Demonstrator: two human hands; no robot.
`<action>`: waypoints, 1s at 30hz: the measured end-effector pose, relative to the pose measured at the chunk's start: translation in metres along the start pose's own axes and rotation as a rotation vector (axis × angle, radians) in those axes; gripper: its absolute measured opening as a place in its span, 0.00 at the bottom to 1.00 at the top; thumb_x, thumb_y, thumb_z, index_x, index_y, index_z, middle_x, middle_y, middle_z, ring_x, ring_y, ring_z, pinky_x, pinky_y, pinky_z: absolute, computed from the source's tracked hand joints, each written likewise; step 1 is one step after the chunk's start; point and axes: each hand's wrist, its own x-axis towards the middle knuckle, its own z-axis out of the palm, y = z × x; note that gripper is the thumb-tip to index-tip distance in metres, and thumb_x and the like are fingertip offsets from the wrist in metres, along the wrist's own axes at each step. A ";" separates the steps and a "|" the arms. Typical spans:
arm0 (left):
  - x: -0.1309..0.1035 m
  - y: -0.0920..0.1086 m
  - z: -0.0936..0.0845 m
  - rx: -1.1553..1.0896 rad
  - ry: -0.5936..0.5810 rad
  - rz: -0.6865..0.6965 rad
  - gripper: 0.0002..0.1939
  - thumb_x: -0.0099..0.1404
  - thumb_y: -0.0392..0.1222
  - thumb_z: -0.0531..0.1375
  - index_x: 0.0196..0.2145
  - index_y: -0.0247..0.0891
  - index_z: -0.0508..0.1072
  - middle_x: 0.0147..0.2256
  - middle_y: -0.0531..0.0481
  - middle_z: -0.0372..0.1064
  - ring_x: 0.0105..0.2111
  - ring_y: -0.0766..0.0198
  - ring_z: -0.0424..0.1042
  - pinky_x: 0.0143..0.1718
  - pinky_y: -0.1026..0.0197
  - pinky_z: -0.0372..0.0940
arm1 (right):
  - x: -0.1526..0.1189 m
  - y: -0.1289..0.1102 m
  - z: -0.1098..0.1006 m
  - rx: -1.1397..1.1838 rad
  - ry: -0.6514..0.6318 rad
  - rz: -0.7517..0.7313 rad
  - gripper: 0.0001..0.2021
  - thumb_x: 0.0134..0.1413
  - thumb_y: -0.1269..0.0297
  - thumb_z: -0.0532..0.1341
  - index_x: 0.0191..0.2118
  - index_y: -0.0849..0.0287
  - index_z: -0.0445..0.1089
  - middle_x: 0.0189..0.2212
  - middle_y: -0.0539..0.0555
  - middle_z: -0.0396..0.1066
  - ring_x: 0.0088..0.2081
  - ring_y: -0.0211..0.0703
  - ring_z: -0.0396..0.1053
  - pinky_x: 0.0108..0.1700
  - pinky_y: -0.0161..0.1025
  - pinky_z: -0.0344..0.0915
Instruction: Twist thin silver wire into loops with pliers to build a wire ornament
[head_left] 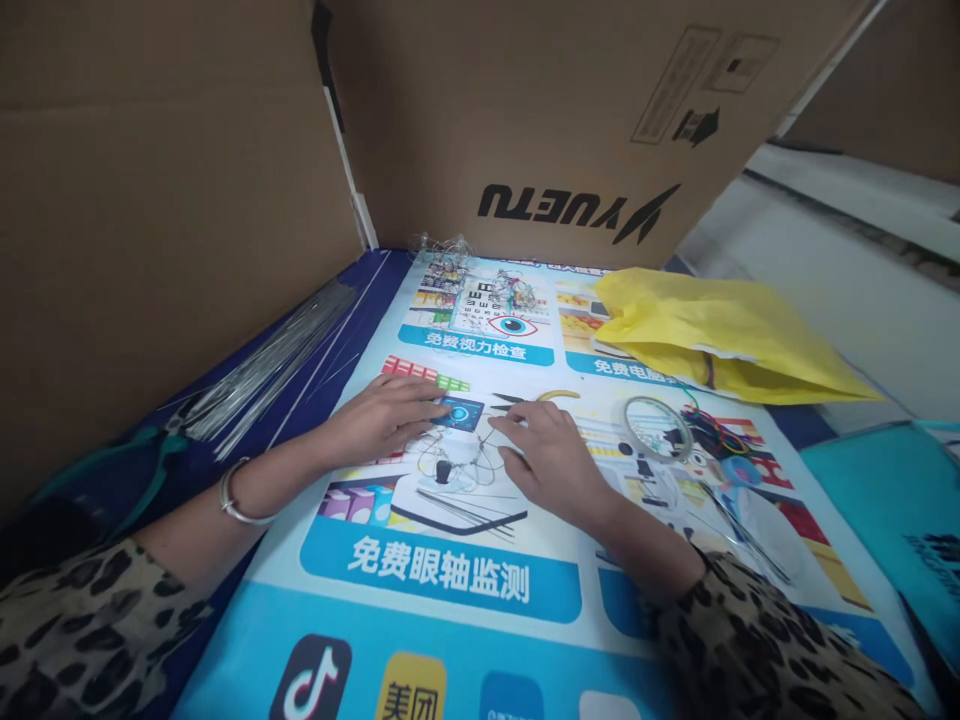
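Observation:
My left hand (386, 415) lies palm down with its fingers stretched out and close together, the tips beside a bent thin wire piece (450, 462). My right hand (551, 455) is on the other side of that wire, fingers loosely curled and a gap between thumb and forefinger. The wire piece has several loops and lies on the printed sheet (457, 605); a small dark thing (443, 471) is among its loops. Just beyond my right fingers lie pliers with a yellow handle (559, 394). Several straight wires (472, 510) lie nearer to me.
A bundle of silvery wires (262, 370) and teal-handled pliers (154, 470) are at left. Tangled wire pieces (517, 290) lie at the back, below cardboard walls (525, 110). On the right are a yellow bag (720, 330), a wire coil (656, 428) and a teal bag (885, 500).

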 end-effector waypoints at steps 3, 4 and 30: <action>0.000 0.002 0.000 -0.060 0.024 0.021 0.17 0.66 0.41 0.50 0.52 0.46 0.64 0.53 0.48 0.63 0.53 0.60 0.60 0.52 0.53 0.55 | -0.001 0.004 0.001 0.062 0.093 -0.034 0.15 0.53 0.65 0.54 0.47 0.58 0.67 0.41 0.58 0.66 0.44 0.47 0.59 0.44 0.45 0.57; 0.000 0.003 0.000 -0.077 0.034 0.031 0.17 0.66 0.41 0.50 0.52 0.46 0.64 0.52 0.48 0.63 0.53 0.60 0.60 0.52 0.53 0.56 | -0.002 0.004 0.000 0.090 0.140 -0.049 0.14 0.53 0.66 0.54 0.45 0.59 0.67 0.40 0.58 0.67 0.43 0.46 0.60 0.44 0.45 0.57; -0.001 0.001 0.000 -0.273 0.614 0.088 0.15 0.60 0.27 0.52 0.43 0.37 0.70 0.39 0.45 0.73 0.42 0.62 0.71 0.46 0.54 0.65 | -0.029 -0.073 -0.022 -0.443 -0.197 -0.293 0.07 0.40 0.81 0.56 0.25 0.62 0.64 0.21 0.55 0.65 0.23 0.42 0.61 0.23 0.38 0.51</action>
